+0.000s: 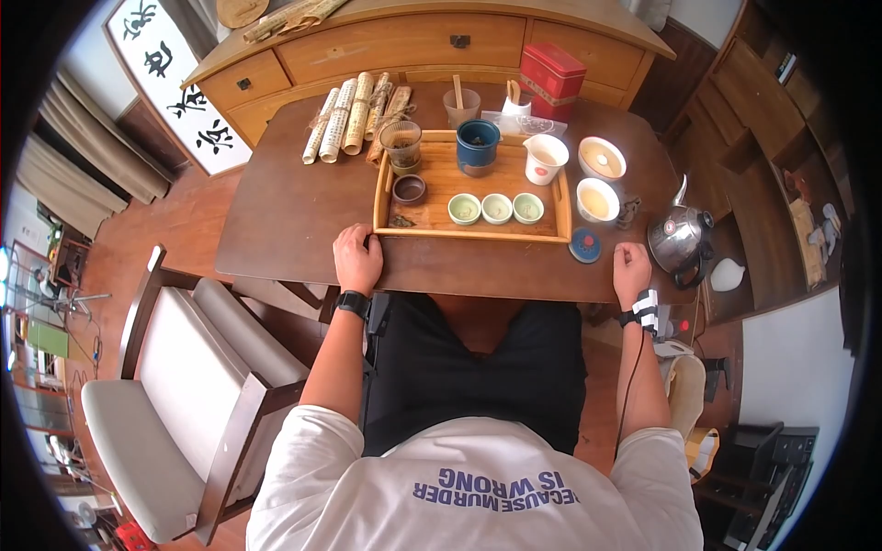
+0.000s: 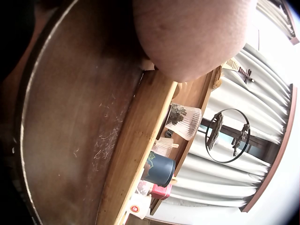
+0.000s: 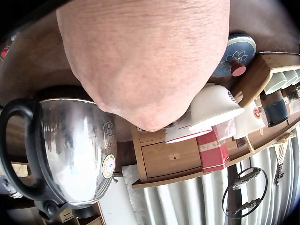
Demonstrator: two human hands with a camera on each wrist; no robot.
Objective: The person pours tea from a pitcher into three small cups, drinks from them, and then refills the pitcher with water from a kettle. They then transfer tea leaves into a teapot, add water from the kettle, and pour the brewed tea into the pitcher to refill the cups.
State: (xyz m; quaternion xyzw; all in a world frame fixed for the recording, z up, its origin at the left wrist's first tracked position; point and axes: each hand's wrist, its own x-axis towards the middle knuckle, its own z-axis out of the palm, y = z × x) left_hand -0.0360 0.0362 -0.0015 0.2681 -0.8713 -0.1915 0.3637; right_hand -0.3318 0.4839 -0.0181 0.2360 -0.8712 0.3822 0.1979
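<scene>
At the near left corner of a wooden tea tray (image 1: pixel 478 236), my left hand (image 1: pixel 357 259) rests on the table with nothing in it. My right hand (image 1: pixel 631 268) lies loosely curled by the table's front edge, between a blue lid (image 1: pixel 585 245) and a steel kettle (image 1: pixel 675 237). Three pale green cups (image 1: pixel 497 209) line the tray's near side. Behind them stand a blue tea jar (image 1: pixel 478 147) and a white pitcher (image 1: pixel 546 160). A small dark dish (image 1: pixel 410 190) and a ribbed glass (image 1: pixel 402 147) of tea leaves occupy the tray's left. Both wrist views hide the fingertips.
Right of the tray sit two white bowls (image 1: pixel 598 200) and a small dark figurine (image 1: pixel 629 213). Tied scrolls (image 1: pixel 344 119) lie at the back left, a red tin (image 1: pixel 552 78) at the back right. A wooden cabinet (image 1: pixel 395 57) borders the far side; a cushioned chair (image 1: pixel 188 367) stands left.
</scene>
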